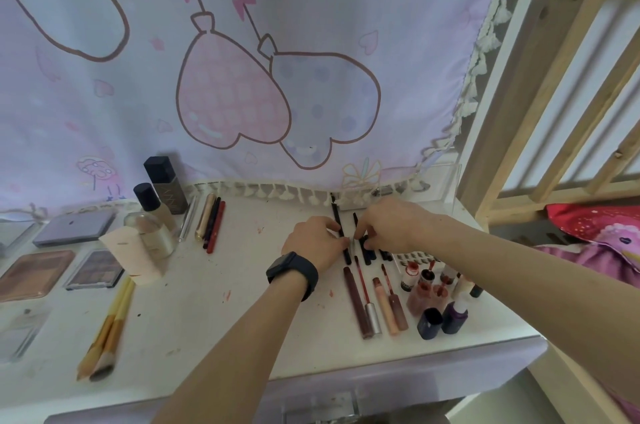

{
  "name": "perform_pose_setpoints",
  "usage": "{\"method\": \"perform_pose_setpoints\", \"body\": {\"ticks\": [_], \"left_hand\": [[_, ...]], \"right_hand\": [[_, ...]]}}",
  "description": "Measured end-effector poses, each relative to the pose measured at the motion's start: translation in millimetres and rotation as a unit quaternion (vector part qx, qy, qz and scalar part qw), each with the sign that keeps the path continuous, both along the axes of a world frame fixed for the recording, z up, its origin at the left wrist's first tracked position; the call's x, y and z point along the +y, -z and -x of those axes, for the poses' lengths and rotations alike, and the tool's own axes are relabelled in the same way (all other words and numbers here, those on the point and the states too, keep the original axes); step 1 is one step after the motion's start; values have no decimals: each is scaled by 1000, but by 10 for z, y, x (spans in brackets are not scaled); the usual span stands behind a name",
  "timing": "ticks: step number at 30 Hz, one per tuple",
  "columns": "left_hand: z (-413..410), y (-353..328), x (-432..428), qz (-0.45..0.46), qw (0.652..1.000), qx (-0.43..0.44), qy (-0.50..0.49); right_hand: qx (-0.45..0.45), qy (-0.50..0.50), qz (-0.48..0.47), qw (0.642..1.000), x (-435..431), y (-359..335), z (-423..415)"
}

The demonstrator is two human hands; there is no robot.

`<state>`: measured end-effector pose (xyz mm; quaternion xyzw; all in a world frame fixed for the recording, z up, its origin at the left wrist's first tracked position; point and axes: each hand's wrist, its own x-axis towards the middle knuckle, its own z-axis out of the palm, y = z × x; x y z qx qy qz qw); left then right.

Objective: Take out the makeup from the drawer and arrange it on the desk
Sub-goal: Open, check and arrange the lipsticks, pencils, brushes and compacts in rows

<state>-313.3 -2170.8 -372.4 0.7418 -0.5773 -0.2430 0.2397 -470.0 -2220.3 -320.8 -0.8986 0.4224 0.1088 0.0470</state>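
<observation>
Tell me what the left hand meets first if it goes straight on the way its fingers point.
The long black pencil: the left hand seems to touch it with its fingertips. Just beyond is the right hand, though depth is unclear.

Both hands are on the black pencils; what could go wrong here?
The forearm behind the right hand passes close to the upright lip bottles; drawing back might topple them. The long black pencil pinched by the left hand looks round and may roll when released, nudging the short black tubes the right hand grips.
</observation>
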Motion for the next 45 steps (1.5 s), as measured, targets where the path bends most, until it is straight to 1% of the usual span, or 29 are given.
{"method": "perform_pose_setpoints", "body": {"ticks": [5, 9, 13, 16, 18, 21, 23, 26, 30, 32, 35, 38, 43, 45], "left_hand": [[-17, -37, 28, 5, 1000, 0, -2], [-105, -120, 104, 12, 1000, 9, -7], [-314, -225, 333, 29, 1000, -5, -10], [-511, -227, 592, 47, 998, -38, -21], [-669, -196, 790, 57, 995, -73, -37], [-887, -101, 1062, 59, 989, -119, -60], [-1015, -39, 1223, 55, 986, -140, -74], [-1164, 33, 1342, 56, 983, -147, -94], [-1285, 75, 1315, 58, 979, -165, -108], [-1332, 77, 1236, 52, 976, -179, -114], [-1354, 45, 1071, 49, 962, -241, -118], [-1351, -4, 880, 44, 946, -299, -119], [-1387, 19, 651, 12, 934, -331, -133], [-1396, 21, 619, 12, 935, -322, -146]], "right_hand": [[-8, 9, 1, 1000, 5, -65, 7], [-41, 23, 18, 999, 57, -263, 53], [-80, 17, 41, 996, 307, -499, -4], [-138, 11, 45, 989, 589, -574, -135], [-201, 21, 28, 979, 828, -527, -266], [-300, 37, 4, 953, 1218, -255, -463], [-325, 38, -4, 945, 1451, 14, -619], [-306, 38, 18, 951, 1655, 436, -816], [-245, 30, 57, 967, 1757, 878, -899], [-249, 28, 84, 965, 1793, 998, -904], [-279, 39, 116, 953, 1805, 1044, -918], [-280, 43, 128, 950, 1810, 1027, -920], [-295, 44, 122, 947, 1806, 1038, -913], [-296, 41, 125, 946, 1802, 1037, -927]]}}
